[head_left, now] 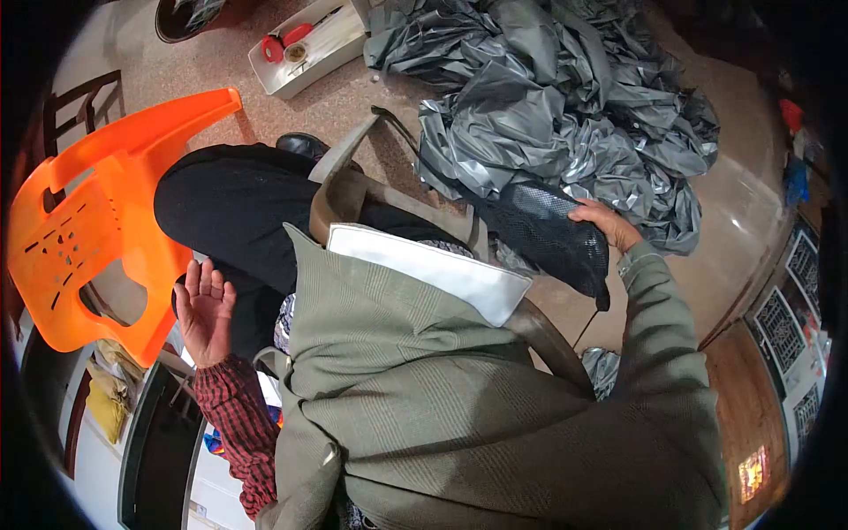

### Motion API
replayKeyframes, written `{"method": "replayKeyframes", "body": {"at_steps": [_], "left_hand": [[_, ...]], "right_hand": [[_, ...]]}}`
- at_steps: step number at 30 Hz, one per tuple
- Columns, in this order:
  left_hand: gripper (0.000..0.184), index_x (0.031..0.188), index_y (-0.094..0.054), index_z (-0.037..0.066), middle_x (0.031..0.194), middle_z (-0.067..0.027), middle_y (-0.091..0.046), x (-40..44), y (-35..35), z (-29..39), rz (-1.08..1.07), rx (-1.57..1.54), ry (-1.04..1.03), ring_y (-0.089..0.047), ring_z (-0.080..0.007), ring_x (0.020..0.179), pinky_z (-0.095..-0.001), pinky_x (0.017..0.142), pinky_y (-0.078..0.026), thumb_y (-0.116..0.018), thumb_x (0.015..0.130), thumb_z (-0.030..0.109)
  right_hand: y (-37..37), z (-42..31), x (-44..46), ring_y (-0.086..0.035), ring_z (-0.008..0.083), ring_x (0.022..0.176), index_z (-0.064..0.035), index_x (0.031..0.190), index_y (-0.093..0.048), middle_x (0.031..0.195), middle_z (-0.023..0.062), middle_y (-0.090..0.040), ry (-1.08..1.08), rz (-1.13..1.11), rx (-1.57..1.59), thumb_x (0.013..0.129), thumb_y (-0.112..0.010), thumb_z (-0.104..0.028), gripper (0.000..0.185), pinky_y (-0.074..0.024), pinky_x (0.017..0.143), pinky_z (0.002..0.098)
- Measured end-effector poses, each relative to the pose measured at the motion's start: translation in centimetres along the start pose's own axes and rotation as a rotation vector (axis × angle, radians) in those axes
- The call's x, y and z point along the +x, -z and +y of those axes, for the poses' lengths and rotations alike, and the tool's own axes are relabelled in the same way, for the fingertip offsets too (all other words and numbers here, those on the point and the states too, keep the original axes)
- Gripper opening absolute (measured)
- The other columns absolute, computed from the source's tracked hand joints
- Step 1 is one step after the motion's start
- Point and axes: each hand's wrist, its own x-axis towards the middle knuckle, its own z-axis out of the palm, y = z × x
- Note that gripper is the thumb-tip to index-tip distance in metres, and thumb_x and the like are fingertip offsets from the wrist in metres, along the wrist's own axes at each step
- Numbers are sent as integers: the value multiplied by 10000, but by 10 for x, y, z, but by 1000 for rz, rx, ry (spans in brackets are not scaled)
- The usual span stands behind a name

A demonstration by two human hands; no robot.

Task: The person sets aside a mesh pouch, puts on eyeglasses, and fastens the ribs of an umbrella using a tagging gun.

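Observation:
My right hand (608,223) grips the edge of a black mesh bag (552,234), which hangs beside a greyish plastic chair (340,196). A thin black cord trails from the bag's lower tip. Right behind it lies a large crumpled heap of silver-grey sheet material (539,115). My left hand (205,314) is raised with the palm up and fingers stretched, holding nothing, close to an orange plastic chair (132,238). A white flat piece (428,272) lies across the lap, over the front of a grey-green jacket (415,353).
A long white box (331,66) on the speckled floor holds a red item (272,49) and a small roll. A dark round container (199,18) stands at the top left. Yellow cloth (106,411) lies at lower left. Wooden furniture (746,424) borders the right.

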Motion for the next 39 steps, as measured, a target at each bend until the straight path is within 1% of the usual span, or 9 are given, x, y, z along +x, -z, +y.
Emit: {"method": "replayKeyframes", "body": {"at_steps": [4,8,10,11,13,16,19,25,39], "left_hand": [[422,1241,-473,37,1220,-122,-543,1,6,-3,-7,-11,2,-554,-221,1050,-403,900,-438,-473,933,326],[430,1250,-465,38,1233,-126,-534,3,8,-7,-22,-30,3,-550,-226,1057,-406,906,-433,-470,934,329],[431,1253,-462,37,1235,-129,-531,1,9,-6,-17,-31,7,-548,-228,1060,-409,909,-431,-469,934,327],[431,1255,-460,37,1237,-132,-529,1,10,-6,-14,-30,9,-546,-229,1062,-412,912,-428,-469,934,325],[432,1257,-457,36,1239,-135,-527,-1,13,-5,-5,-20,21,-545,-231,1065,-415,915,-426,-468,934,323],[436,1265,-448,34,1246,-142,-520,-2,17,-3,-14,-37,11,-539,-239,1073,-424,925,-419,-466,935,320],[443,1269,-443,34,1249,-143,-518,-1,15,-3,-14,-37,17,-538,-242,1074,-427,926,-417,-465,935,324],[442,1264,-450,34,1254,-143,-515,2,14,-7,-1,-50,12,-534,-246,1081,-429,927,-417,-461,936,330],[450,1280,-441,48,1281,-108,-499,9,18,-11,-49,-56,29,-517,-221,1098,-407,948,-397,-490,924,320]], "right_hand": [[40,45,16,-424,218,1187,-63,1192,-555,1251,132,-478,237,-194,-327,684,-712,-286,576,-343,976,322],[26,54,26,-566,208,1003,4,1070,-594,1107,115,-572,370,-108,-276,735,-675,-254,430,-444,877,290],[-23,14,22,-602,187,894,-25,972,-617,986,88,-615,-25,-47,219,753,-660,-257,322,-482,800,288],[-31,12,30,-602,187,894,-25,972,-617,986,88,-615,-33,-48,225,753,-660,-257,322,-482,800,288],[-38,8,48,-618,171,786,-42,916,-607,869,64,-628,153,58,289,759,-655,-267,278,-503,717,288],[-26,0,95,-594,167,814,-11,973,-601,884,72,-615,290,97,410,737,-680,-281,367,-465,734,288],[-28,-57,104,-594,162,818,-13,955,-609,874,76,-616,250,70,469,733,-685,-291,365,-469,719,281],[-13,-93,126,-608,176,812,4,989,-585,896,87,-616,453,104,157,739,-673,-274,384,-494,687,300],[-53,19,47,-598,161,820,-12,1085,-531,978,63,-589,155,-44,274,800,-601,-235,368,-501,746,302]]}}
